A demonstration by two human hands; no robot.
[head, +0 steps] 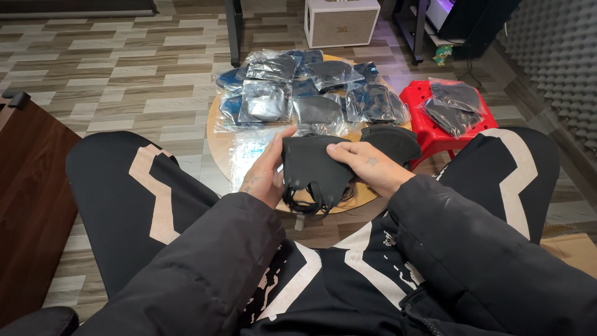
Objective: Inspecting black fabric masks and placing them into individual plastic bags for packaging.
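**2 hands, 1 stack of black masks**

Black padded sleeves point(435, 249) fill the bottom of the head view, arms reaching out over knees in black trousers with pale zigzag stripes point(149, 193). Left hand point(264, 174) is up on edge, fingers curled round the left side of a stack of black face masks point(311, 168), thumb pressed along the top. Right hand point(370, 165) grips the right side of the same stack, fingers closed over the fabric, a small star mark on its back. Ear loops dangle loose beneath the stack, right over the near rim of the round wooden table point(214, 134).

Just behind the right hand, more loose black masks point(392, 140) lie on that table. Farther back, bagged masks in clear plastic sleeves point(292, 93) cover most of the tabletop, overlapping each other. Over to the right, a red plastic stool point(429, 124) carries 2 or so further bagged masks point(457, 102). Beyond the table stands a white speaker box point(341, 22) on the patterned wood floor point(93, 74).
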